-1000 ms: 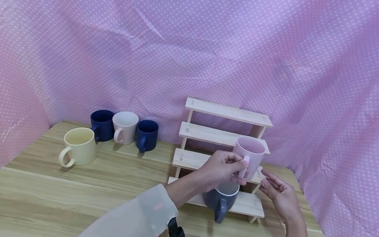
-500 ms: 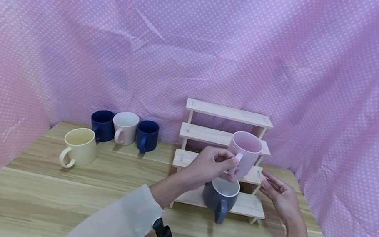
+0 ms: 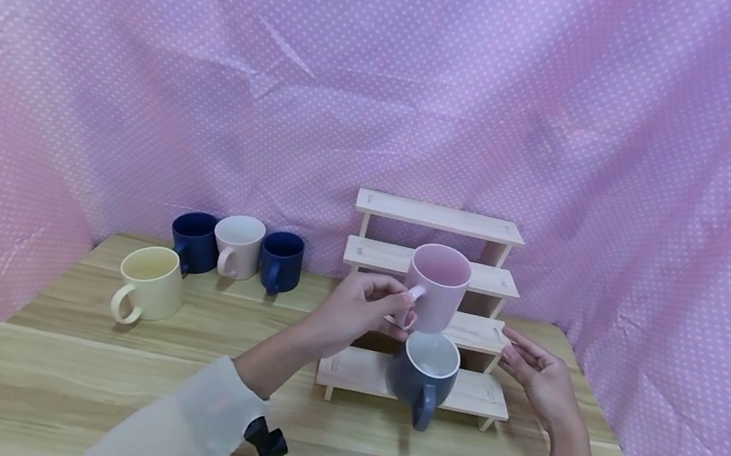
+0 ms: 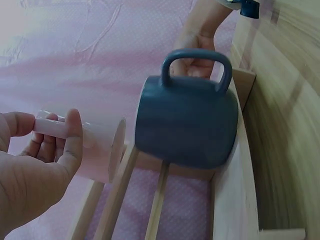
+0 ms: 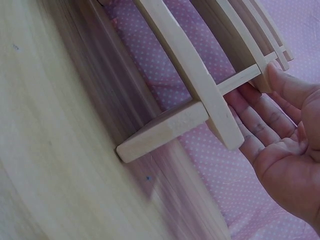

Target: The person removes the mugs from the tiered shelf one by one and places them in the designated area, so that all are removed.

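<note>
My left hand [image 3: 358, 310] pinches the handle of a pink mug [image 3: 443, 295], held upright in the air before the shelves. Thumb and fingers meet on that handle in the left wrist view, where the mug [image 4: 97, 157] is partly behind them. A dark grey mug [image 3: 407, 382] with a pale inside sits on the lowest step of a wooden tiered rack [image 3: 441, 217], its handle facing me. At the rack's right side, my right hand [image 3: 545, 384] holds the end of the second step up, thumb on the edge and fingers behind it in the right wrist view.
On the table's left stand a yellow mug [image 3: 156, 289], a blue mug [image 3: 195, 243], a white mug [image 3: 240, 248] and another blue mug [image 3: 282, 262]. Pink dotted cloth [image 3: 331, 91] hangs behind and at both sides of the wooden table [image 3: 160, 396].
My left hand has carried the pink mug leftward and slightly up, from the rack's right end to nearer its middle. The right hand and the grey mug keep their places.
</note>
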A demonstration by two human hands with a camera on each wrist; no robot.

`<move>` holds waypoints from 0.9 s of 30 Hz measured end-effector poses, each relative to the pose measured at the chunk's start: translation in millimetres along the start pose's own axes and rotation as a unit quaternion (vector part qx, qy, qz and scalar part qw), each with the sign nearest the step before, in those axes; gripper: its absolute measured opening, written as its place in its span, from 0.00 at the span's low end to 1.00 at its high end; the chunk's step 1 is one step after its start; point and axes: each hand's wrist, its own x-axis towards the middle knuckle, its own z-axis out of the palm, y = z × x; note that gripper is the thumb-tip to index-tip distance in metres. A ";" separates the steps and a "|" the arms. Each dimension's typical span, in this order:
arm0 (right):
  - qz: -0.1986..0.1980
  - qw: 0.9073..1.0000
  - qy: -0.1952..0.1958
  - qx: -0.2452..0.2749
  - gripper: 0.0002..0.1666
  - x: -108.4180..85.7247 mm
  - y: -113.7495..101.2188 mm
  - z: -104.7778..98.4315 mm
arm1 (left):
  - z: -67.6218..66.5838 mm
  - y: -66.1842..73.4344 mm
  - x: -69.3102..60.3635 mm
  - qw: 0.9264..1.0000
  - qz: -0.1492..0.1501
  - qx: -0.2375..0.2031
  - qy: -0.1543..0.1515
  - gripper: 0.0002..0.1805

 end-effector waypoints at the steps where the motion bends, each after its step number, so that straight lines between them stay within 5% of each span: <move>1: 0.000 1.000 0.000 0.001 0.34 0.2 0.2 0.0 | -3.0 1.1 -1.4 1.000 0.001 0.000 0.004 0.14; 23: 0.007 1.000 0.004 -0.009 0.35 1.2 0.6 -0.7 | -77.7 23.0 -36.5 0.995 0.036 0.039 0.084 0.12; 27: 0.004 1.000 0.002 -0.001 0.35 1.1 1.0 -0.8 | -90.9 27.2 -44.0 0.994 0.023 0.045 0.101 0.11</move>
